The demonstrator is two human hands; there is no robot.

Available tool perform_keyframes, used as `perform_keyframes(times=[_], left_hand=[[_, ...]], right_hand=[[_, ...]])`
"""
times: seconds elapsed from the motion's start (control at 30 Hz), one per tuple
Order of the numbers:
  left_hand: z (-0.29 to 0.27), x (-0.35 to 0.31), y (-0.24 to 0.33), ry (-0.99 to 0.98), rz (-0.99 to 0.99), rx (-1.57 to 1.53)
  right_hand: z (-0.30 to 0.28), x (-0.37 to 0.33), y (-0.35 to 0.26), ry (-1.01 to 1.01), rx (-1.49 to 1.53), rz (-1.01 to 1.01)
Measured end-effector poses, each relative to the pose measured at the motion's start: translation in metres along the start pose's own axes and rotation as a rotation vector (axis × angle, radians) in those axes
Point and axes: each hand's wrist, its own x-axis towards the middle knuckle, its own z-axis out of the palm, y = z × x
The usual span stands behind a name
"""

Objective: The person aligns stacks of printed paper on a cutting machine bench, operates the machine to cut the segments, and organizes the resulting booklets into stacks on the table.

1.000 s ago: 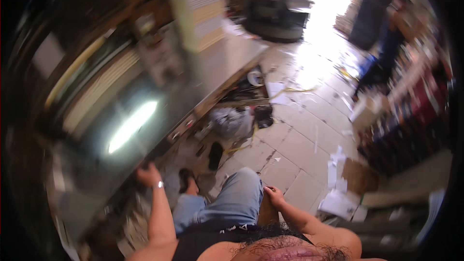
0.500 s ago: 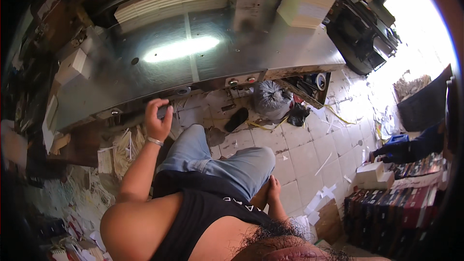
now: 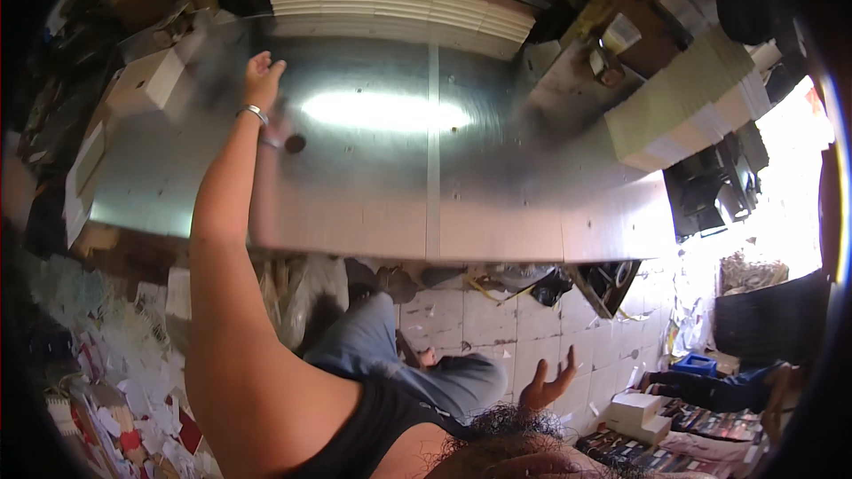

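Observation:
My left hand (image 3: 264, 80), with a band on its wrist, is stretched forward over the left part of a shiny metal table (image 3: 373, 177). Its fingers are loosely curled, the thumb stands apart, and I see nothing in it. A white box-like block (image 3: 151, 84) is the nearest thing, to its left. Beyond the hand, a long row of cream paper stacks (image 3: 399, 7) lies along the back of the table. Low on the right, my right hand (image 3: 548, 383) is raised beside my knee, fingers spread, holding nothing.
A tall paper stack (image 3: 683, 129) stands at the table's right end. Below it are an open drawer (image 3: 608, 288) and a black bag (image 3: 552, 286). Paper scraps (image 3: 115, 426) litter the lower left. Books (image 3: 674, 452) and another person's arm (image 3: 777, 399) are at lower right.
My left hand has reached forward from the table's front edge to over its top. The right hand has risen from beside my thigh. The view has shifted, showing more of the table.

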Motion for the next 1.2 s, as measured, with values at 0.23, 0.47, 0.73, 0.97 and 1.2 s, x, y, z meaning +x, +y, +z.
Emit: perform_keyframes(times=[0.23, 0.47, 0.73, 0.97, 1.2], left_hand=[[0.045, 0.119, -0.021, 0.340, 0.078, -0.060], [0.045, 0.211, -0.049, 0.342, -0.049, -0.127], [0.074, 0.216, -0.064, 0.014, -0.260, -0.434], [0.041, 0.233, -0.100, -0.081, -0.010, -0.298], [0.046, 0.220, -0.071, -0.104, -0.195, -0.310]], right_hand=[[0.153, 0.129, -0.150, -0.441, 0.205, -0.390], [0.359, 0.242, -0.217, -0.644, 0.110, -0.519], [0.538, 0.375, -0.271, -0.567, 1.083, 0.029], [0.565, 0.359, -0.287, -0.506, 1.079, 0.058], [0.560, 0.320, -0.316, -0.844, 1.105, -0.018]])
